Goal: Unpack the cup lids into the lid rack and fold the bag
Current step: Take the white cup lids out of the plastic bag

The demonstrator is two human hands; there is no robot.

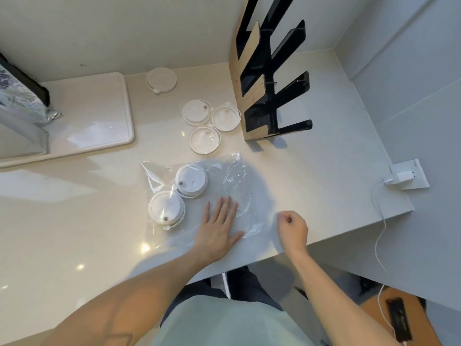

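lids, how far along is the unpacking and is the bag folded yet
Partly done: three lids lie loose on the counter by the rack, another further back. None shows in the rack. In hand: the left hand presses the bag flat; the right hand is fisted at its edge. Left: two lids in the bag, racking all, folding.

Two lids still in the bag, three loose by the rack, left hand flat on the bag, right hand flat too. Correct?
Not quite: the head view shows the right hand curled into a fist at the edge of the bag, not flat. The rest holds: two bagged lids, three loose lids by the rack, left hand flat.
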